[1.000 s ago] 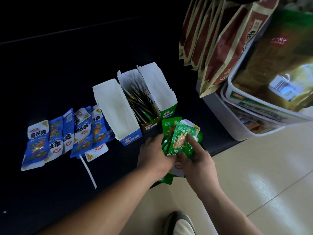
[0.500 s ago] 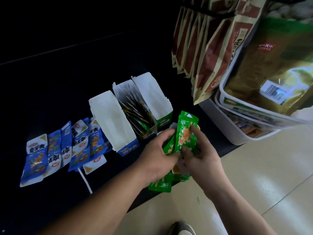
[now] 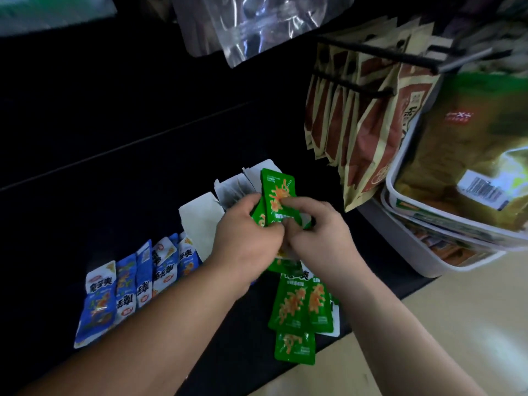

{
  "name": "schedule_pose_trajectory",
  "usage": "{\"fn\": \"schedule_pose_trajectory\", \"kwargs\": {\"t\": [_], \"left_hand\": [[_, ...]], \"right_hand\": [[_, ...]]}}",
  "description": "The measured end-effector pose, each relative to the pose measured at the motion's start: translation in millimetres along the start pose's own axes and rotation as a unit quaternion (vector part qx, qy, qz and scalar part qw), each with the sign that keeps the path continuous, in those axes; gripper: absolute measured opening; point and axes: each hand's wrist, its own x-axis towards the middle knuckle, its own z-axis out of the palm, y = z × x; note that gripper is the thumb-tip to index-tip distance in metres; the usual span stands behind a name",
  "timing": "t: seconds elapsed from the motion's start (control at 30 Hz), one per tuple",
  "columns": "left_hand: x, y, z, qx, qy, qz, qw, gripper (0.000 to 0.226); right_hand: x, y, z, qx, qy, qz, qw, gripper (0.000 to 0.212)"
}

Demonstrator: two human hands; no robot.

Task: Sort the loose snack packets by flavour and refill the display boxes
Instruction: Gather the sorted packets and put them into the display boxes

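**On the dark shelf, a green bundle is held up in both hands**

The green bundle, a small fan of green snack packets, is held upright above the shelf, in front of the open white display boxes. Its lower end is gripped by the left hand with the fingers curled round it, and its face is pinched by the right hand. Further loose green packets are left flat below the hands, the nearest right at the shelf's lip above the tiled floor. Blue packets are laid in a row to the left. Brown pouches are hung at the right, above a white tub.

Since the bundle is held only at its lower end, a glossy packet could be let slip out. The packet at the lip could be swept to the floor by a forearm.

Compared with half a second ago, the bundle is raised higher and the middle box is now hidden behind it. More green packets are seen lying on the shelf.
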Motion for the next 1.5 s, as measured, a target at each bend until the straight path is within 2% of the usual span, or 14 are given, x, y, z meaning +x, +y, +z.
{"fn": "schedule_pose_trajectory", "kwargs": {"t": [0.1,0.23,0.33,0.43,0.5,0.6,0.77,0.83,0.87,0.97,1.07,1.2,1.33,1.5], "left_hand": [[23,7,1,0.064,-0.004,-0.014,0.998,0.046],[43,12,8,0.105,0.017,0.025,0.994,0.038],[46,8,9,0.069,0.016,0.038,0.997,0.033],[42,-3,3,0.051,0.004,0.056,0.997,0.033],[39,-10,-3,0.035,0.019,0.06,0.997,0.034],[32,-21,-7,0.022,0.036,0.046,0.998,0.03],[21,-28,-2,0.102,-0.029,0.088,0.99,0.037],[22,-29,-5,0.105,-0.008,0.12,0.987,0.033],[21,-31,-8,0.102,0.015,0.141,0.985,0.031],[3,-42,-13,0.107,0.041,0.19,0.975,0.027],[-20,-58,-8,0.123,0.028,0.174,0.977,0.023],[-28,-81,4,0.13,-0.016,0.122,0.984,0.02],[-47,-97,21,0.226,-0.104,0.091,0.964,0.022],[-61,-118,39,0.313,-0.223,0.006,0.923,0.046]], "right_hand": [[26,-4,-1,0.03,-0.044,0.055,0.997,0.026],[54,-2,-6,-0.017,-0.073,0.09,0.993,0.014],[63,0,-4,0.041,-0.064,0.096,0.993,0.025],[61,9,-2,0.084,-0.04,0.099,0.991,0.021],[57,18,0,0.072,-0.048,0.106,0.991,0.017],[45,22,5,-0.002,-0.08,0.084,0.993,0.021],[49,15,18,-0.033,-0.124,0.075,0.989,0.032],[56,10,17,0.005,-0.11,0.096,0.989,0.017],[58,7,15,0.029,-0.081,0.097,0.992,0.018],[65,10,7,0.056,0.015,0.029,0.998,0.01],[49,20,2,0.045,0.041,-0.008,0.998,0.021],[12,44,-3,-0.022,0.075,-0.014,0.997,0.027],[-27,88,-13,-0.181,0.075,0.105,0.975,0.035],[-52,108,-9,-0.145,0.035,0.156,0.976,0.046]]}}
